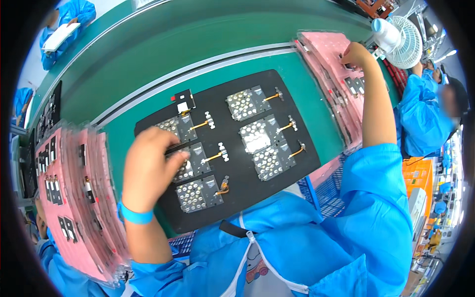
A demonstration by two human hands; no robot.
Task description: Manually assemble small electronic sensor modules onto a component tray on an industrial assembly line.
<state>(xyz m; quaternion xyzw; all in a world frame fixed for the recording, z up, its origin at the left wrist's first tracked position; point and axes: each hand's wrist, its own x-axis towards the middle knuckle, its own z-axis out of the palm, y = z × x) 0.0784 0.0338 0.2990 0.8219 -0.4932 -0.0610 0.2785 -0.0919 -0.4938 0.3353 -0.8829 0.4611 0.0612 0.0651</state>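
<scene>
On a black mat [247, 193] at the bench's near edge, the left hand [148, 166] pinches thin black tweezers [174, 148] over a flex keypad circuit [190, 166], partly hiding it. Six more silver-dotted circuits lie across the mat, with bare margins. Beyond its far right corner, the right hand [357, 54] touches a pink tray stack [329, 49]; its grip cannot be made out.

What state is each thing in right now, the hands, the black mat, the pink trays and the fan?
Left hand: pinching a thin black tool over a keypad part.
Right hand: stretched out, fingers on the right pink tray stack.
Black mat: flat, loaded with keypad parts.
Left pink tray stack: fanned out, untouched.
Fan: upright; spinning cannot be told.
</scene>
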